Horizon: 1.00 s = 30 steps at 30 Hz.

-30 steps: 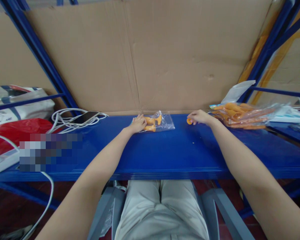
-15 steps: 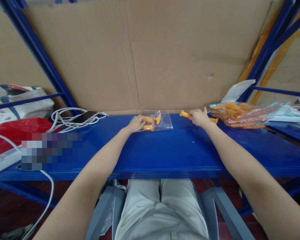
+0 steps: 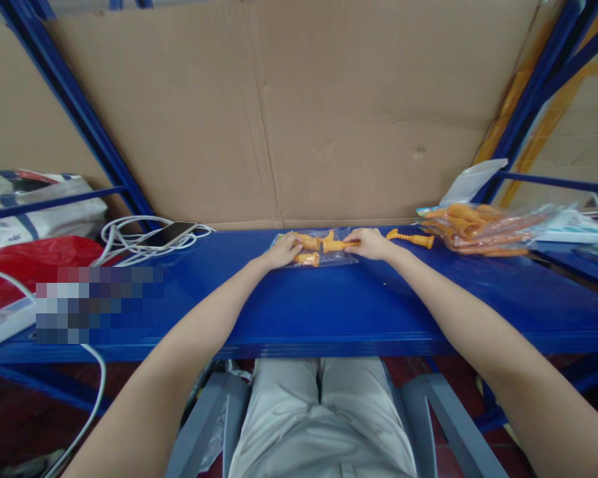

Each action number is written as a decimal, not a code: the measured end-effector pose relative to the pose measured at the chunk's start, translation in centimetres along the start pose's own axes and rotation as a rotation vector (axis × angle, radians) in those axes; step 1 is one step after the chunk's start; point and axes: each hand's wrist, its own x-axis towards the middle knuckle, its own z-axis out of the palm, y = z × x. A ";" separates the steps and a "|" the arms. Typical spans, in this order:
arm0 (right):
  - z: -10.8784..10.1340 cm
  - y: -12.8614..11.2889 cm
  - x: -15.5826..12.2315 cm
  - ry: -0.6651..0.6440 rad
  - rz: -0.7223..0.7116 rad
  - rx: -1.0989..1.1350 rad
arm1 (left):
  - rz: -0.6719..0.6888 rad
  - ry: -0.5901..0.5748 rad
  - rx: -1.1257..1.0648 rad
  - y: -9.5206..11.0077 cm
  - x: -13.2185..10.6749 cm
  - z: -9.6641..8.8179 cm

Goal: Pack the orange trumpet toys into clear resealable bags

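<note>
My left hand point(image 3: 283, 251) grips the left end of a clear plastic bag point(image 3: 347, 257), its fingers curled over orange pieces point(image 3: 307, 259) inside. My right hand point(image 3: 371, 243) is closed round the ridged stem of an orange plastic piece point(image 3: 335, 245) with a wide, flared end. That flared end points left and lies over or in the bag; I cannot tell which. Right of my right hand, another orange plastic piece point(image 3: 411, 238) with a bent tip rests on the blue table point(image 3: 319, 305).
A larger bag of orange pieces point(image 3: 471, 226) lies at the right. On the left are a phone point(image 3: 172, 234), a coiled white cable point(image 3: 124, 236), a red bag point(image 3: 40, 262) and a white bag point(image 3: 50, 212). A cardboard sheet point(image 3: 329, 119) stands behind the table.
My right hand has moved left with the orange piece and brought it to the bag. My left hand and the bag have shifted slightly right.
</note>
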 end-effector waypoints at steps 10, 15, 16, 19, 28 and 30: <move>0.1 -2.1 -0.4 -0.030 -0.123 -0.125 | -0.022 0.017 -0.106 2.7 -0.2 0.5; 0.3 -2.1 -0.3 0.011 -0.195 -0.018 | -0.050 0.047 -0.136 2.8 -0.1 0.7; 0.6 -1.8 -0.1 0.035 -0.222 0.066 | -0.061 0.057 -0.147 2.7 -0.1 0.7; 1.3 -1.2 0.5 0.105 -0.267 0.376 | -0.080 0.084 -0.193 2.5 0.0 0.6; 1.6 -1.4 0.3 0.124 0.144 1.156 | -0.187 0.167 -0.296 3.0 0.1 0.5; 1.4 -1.5 0.1 0.114 0.230 1.201 | -0.243 0.171 -0.379 3.5 0.0 0.3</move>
